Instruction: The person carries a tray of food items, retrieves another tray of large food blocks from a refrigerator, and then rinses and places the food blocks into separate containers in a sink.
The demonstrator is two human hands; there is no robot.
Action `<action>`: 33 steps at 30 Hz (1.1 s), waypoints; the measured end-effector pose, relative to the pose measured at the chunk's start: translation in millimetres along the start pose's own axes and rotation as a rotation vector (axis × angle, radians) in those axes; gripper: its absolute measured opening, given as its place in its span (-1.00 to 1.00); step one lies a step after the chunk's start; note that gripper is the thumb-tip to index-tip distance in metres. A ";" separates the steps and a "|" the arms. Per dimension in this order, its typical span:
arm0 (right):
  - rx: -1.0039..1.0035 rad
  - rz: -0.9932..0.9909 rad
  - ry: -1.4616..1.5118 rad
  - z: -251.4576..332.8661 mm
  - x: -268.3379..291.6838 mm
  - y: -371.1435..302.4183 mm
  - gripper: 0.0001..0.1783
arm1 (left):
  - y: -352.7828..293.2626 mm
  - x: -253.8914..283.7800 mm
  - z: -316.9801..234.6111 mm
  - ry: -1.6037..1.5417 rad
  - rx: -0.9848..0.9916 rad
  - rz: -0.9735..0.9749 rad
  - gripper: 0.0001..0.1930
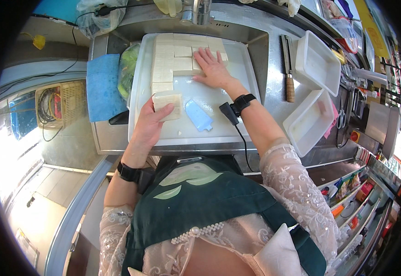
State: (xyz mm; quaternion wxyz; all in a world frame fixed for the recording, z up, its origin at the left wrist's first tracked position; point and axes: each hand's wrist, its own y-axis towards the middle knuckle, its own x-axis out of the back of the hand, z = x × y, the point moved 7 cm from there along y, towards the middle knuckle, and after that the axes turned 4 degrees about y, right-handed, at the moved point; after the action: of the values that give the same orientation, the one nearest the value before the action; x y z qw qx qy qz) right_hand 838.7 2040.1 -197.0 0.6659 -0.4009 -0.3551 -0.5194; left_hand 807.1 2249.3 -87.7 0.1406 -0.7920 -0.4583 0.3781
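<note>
A white tray (230, 124) lies across the sink, with several blocks of tofu (163, 60) packed in its far part. My left hand (150, 120) grips a cut block of tofu (168, 105) at the tray's near left, thumb on top. Palm down, my right hand (213, 69) lies with its fingers spread on the tofu at the far right of the group. Between my hands, a light blue flat scraper-like piece (198, 115) rests on the wet tray. A small white crumb sits close to the tray's near edge.
A wood-handled knife (288, 69) lies on the steel counter to the right, beside two white plastic bins (317, 62). Left of the tray are a blue cloth (103, 87) and bagged green vegetables (129, 66). The faucet (198, 11) stands beyond the tray.
</note>
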 end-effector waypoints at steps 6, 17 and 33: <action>-0.048 -0.047 0.217 -8.2 9.4 -3.2 -0.07 | 4.8 -11.9 -3.2 -0.002 0.009 0.004 -0.57; -0.350 -0.041 1.776 54.0 73.6 -85.3 -0.49 | 31.5 -56.4 1.3 -0.109 0.035 0.047 -0.62; -0.534 -0.191 1.917 23.5 55.2 -102.8 -0.63 | 39.3 -71.4 18.8 0.104 0.065 0.023 -0.56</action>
State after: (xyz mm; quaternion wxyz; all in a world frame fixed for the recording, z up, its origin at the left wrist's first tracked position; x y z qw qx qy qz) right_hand 748.5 2024.5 -120.9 0.5146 0.0812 0.4296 -0.7376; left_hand 796.8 2166.3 -89.2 0.1857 -0.8107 -0.4288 0.3527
